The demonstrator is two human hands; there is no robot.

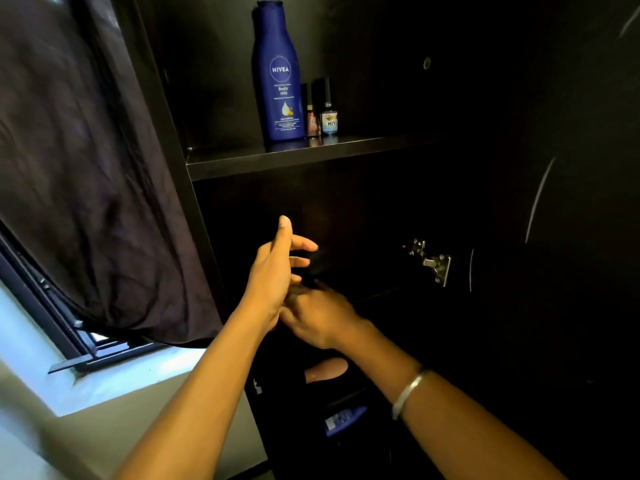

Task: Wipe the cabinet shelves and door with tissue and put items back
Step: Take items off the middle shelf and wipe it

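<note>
A dark cabinet fills most of the view, its upper shelf carrying three items grouped together: one tall blue Nivea body milk bottle standing upright, and just beside it on the right two small bottles, a reddish nail polish bottle and a blue-labelled small bottle, both with dark caps. Below that shelf, both hands meet in front of the dim lower compartment. The left hand is raised with its thumb up and fingers spread and loosely extended, holding nothing visible. The right hand sits just beneath and against it, back upward, its fingertips lost in shadow, so whether it holds anything cannot be told; no tissue shows clearly. One silver bangle circles the right wrist. One metal hinge shines on the cabinet's right side. Lower down lie a pale rounded object and a blue tube, both blurred. To the left, a dark curtain hangs over a window frame beside the cabinet's edge.
</note>
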